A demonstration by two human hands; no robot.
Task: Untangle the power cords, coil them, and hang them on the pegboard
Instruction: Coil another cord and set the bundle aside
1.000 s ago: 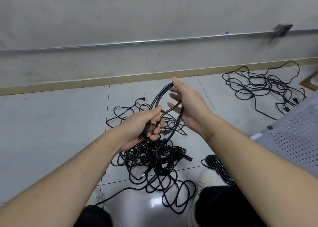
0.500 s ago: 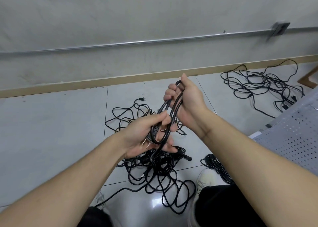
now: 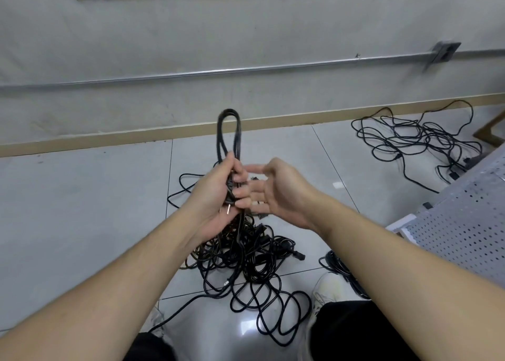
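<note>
My left hand (image 3: 218,196) grips a folded black power cord (image 3: 228,133), loop upright. My right hand (image 3: 276,194) is spread just beside it. Tangled cords (image 3: 246,254) lie on the floor (image 3: 82,210) below. I read no labels.

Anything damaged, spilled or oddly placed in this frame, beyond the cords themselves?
Nothing looks damaged or spilled. The left hand grips a folded cord loop, with the right hand open beside it. A tangled cord pile and a second cord tangle lie on the floor, as expected for this task.
</note>
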